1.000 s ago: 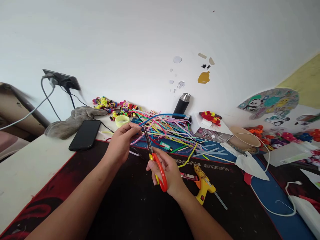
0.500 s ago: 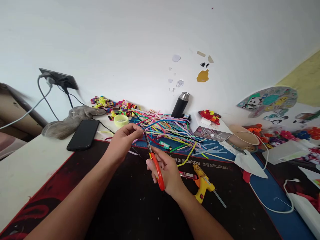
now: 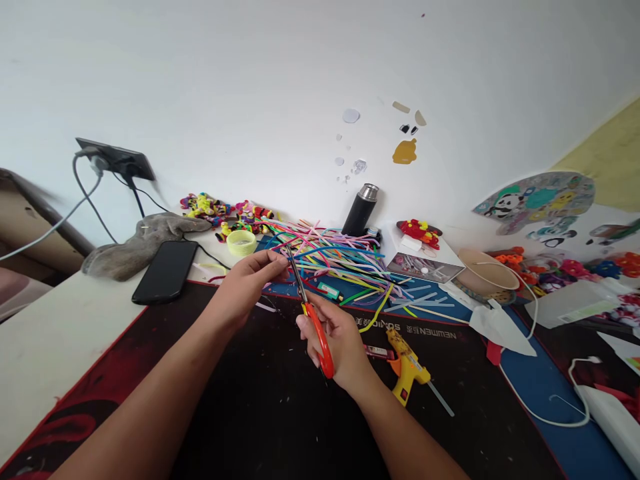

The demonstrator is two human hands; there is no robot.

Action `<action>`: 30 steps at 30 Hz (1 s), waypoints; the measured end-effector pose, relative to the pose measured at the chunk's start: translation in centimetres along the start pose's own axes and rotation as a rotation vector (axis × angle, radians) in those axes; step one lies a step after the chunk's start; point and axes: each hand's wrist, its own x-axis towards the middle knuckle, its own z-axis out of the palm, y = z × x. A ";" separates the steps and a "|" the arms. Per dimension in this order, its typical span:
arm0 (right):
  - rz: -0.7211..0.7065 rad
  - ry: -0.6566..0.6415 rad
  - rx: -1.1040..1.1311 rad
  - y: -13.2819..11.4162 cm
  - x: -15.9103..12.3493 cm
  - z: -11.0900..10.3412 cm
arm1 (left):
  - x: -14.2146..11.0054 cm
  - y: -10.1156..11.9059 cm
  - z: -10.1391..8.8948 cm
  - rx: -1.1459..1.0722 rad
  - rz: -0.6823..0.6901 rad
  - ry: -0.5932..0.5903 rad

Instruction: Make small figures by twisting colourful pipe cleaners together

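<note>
My left hand (image 3: 253, 283) is closed in a pinch on the near end of a blue pipe cleaner (image 3: 340, 248), which stretches right over the pile of pipe cleaners (image 3: 345, 267). My right hand (image 3: 340, 340) grips scissors (image 3: 320, 340) with red handles. Their blades point up and away, with the tips right beside my left fingertips. Whether the blades touch the pipe cleaner is too small to tell.
A yellow glue gun (image 3: 407, 367) lies right of my right hand on the black mat (image 3: 260, 413). A phone (image 3: 165, 270) and a roll of tape (image 3: 242, 243) are at the left. A black thermos (image 3: 359, 212) and a small drawer box (image 3: 425, 260) stand behind.
Both hands and the scissors have shifted slightly right. The far end of the blue pipe cleaner has dipped to the right and toward me.
</note>
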 end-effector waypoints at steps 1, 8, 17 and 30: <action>0.000 0.002 0.003 0.0 0.0 0.0 | 0.1 -0.1 -0.1 -0.009 -0.008 -0.004; -0.008 0.015 0.013 0.3 0.1 -0.1 | 0.4 -0.2 -1.1 -0.032 -0.007 -0.008; 0.004 0.004 0.047 0.1 0.1 -0.3 | 0.1 0.4 -0.6 0.101 0.052 -0.012; -0.018 -0.124 0.112 -0.7 -0.4 -0.1 | -0.2 0.4 0.3 -0.093 0.026 0.012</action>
